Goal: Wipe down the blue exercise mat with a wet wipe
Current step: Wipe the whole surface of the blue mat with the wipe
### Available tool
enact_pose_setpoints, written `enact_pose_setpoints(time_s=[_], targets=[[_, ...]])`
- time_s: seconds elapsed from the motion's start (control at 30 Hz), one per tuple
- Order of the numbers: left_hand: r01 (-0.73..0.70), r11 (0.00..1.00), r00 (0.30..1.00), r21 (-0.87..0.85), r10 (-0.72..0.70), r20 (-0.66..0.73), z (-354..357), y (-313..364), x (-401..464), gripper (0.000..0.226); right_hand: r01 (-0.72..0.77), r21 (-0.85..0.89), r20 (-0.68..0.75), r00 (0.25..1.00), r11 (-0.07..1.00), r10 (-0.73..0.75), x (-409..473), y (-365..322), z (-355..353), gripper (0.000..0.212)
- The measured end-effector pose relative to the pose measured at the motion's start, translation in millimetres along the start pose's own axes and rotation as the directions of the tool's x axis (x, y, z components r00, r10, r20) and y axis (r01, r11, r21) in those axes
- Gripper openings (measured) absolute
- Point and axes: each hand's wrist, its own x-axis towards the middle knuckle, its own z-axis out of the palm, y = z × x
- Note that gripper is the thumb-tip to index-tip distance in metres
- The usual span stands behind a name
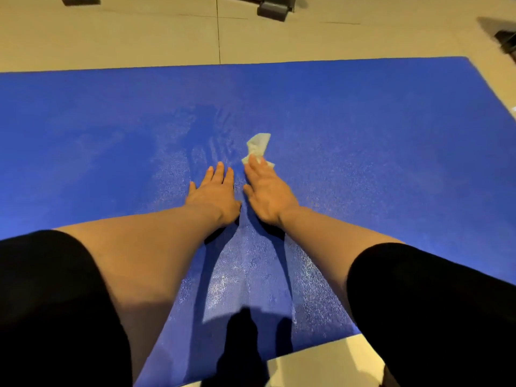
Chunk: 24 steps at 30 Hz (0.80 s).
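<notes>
Black sleeves cover both upper arms at the bottom of the view, and the bare forearms reach forward from them over the blue exercise mat, which lies flat on a floor of pale tiles. The near edge of the mat runs between the arms, with a strip of tile showing below it, and the mat's textured surface there glints with a wet sheen. Farther out, the left hand rests palm down on the mat, its fingers straight and slightly spread, holding nothing. Just beside it, the right hand also lies flat, fingers extended and close together, their tips pressing on the near end of the wet wipe. The wipe is a crumpled, whitish piece, twisted in the middle, and its far end sticks out beyond the fingertips onto the mat near the mat's centre. Streaky, lighter marks fan across the blue surface just ahead of and to the left of the hands. Beyond the mat's far edge the tiled floor continues, and dark grey objects sit at the top of the view; what they are cannot be told.
</notes>
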Motion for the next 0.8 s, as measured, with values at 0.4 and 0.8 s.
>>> enact_pose_setpoints(time_s=[0.4, 0.8], targets=[[-0.037, 0.999, 0.999, 0.026, 0.036, 0.025, 20, -4, -37, 0.077, -0.181, -0.002, -0.042, 0.983, 0.983, 0.181, -31, 20, -5, 0.055], [-0.035, 0.997, 0.998, 0.063, 0.031, 0.051, 32, -8, -61, 0.075, -0.078, -0.103, 0.034, 0.996, 0.992, 0.082, -65, 41, -19, 0.055]])
